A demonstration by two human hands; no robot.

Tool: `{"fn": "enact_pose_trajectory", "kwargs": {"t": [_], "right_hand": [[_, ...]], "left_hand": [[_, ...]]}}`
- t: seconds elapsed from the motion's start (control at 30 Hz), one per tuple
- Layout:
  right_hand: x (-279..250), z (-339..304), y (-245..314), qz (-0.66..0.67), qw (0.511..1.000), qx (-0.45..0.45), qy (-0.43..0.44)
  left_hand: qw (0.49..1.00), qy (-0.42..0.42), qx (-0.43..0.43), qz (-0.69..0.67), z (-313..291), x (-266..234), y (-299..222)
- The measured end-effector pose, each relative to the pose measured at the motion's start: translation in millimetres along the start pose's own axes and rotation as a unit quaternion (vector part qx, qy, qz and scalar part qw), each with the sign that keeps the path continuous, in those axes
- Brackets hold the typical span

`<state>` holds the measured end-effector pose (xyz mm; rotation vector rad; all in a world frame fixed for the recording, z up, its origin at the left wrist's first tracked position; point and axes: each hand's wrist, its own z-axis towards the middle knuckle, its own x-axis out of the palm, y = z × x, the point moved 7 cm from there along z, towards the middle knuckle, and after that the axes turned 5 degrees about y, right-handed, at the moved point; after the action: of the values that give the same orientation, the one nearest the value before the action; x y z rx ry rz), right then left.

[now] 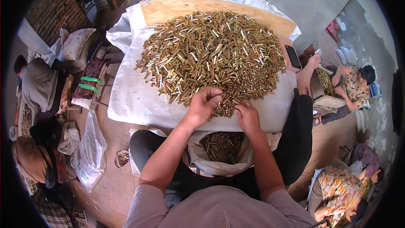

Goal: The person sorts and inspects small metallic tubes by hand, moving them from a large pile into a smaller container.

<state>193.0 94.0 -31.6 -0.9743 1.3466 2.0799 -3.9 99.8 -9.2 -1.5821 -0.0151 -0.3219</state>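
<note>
A phone (pixel 292 56) (black) lies beside the brass-coloured pile (pixel 211 55).

Showed glossy, gold-toned metal in the cylindrical pieces (pixel 211 55), matt, creased cloth-like material in the white sheet (pixel 135 105) and smooth, grained wood in the board (pixel 179 9). Included a smooth phone (pixel 292 57), shiny, wrinkled plastic in the bag (pixel 90 152) and rough, matt brick in the wall (pixel 50 12).

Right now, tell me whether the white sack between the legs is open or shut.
Open: the white sack gapes, showing brass-coloured pieces inside.
</note>
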Motion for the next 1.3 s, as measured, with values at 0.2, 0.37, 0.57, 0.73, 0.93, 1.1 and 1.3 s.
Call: {"fn": "enact_pose_trajectory", "kwargs": {"t": [0.2, 0.37, 0.57, 0.73, 0.93, 1.1, 1.3], "right_hand": [[3, 0, 2, -0.024, 0.999, -0.028, -0.005], [2, -6, 6, 0.009, 0.999, -0.039, -0.016], [8, -12, 15, 0.561, 0.805, 0.186, 0.042], [13, -16, 33, 0.691, 0.698, 0.181, 0.053], [15, -17, 33, 0.692, 0.695, 0.185, 0.06], [16, -18, 33, 0.69, 0.696, 0.189, 0.061], [21, -22, 31, 0.697, 0.691, 0.18, 0.059]], "left_hand": [[0.994, 0.006, -0.056, -0.09, -9, -1, -5], [0.986, -0.016, -0.11, -0.125, -16, -1, 1], [0.984, -0.015, -0.125, -0.13, -19, 4, 10], [0.983, -0.004, -0.136, -0.123, -19, 12, 12], [0.98, -0.001, -0.144, -0.139, -20, 15, 18], [0.979, -0.001, -0.146, -0.142, -22, 16, 18], [0.983, -0.015, -0.127, -0.135, -25, 18, 15]]}}
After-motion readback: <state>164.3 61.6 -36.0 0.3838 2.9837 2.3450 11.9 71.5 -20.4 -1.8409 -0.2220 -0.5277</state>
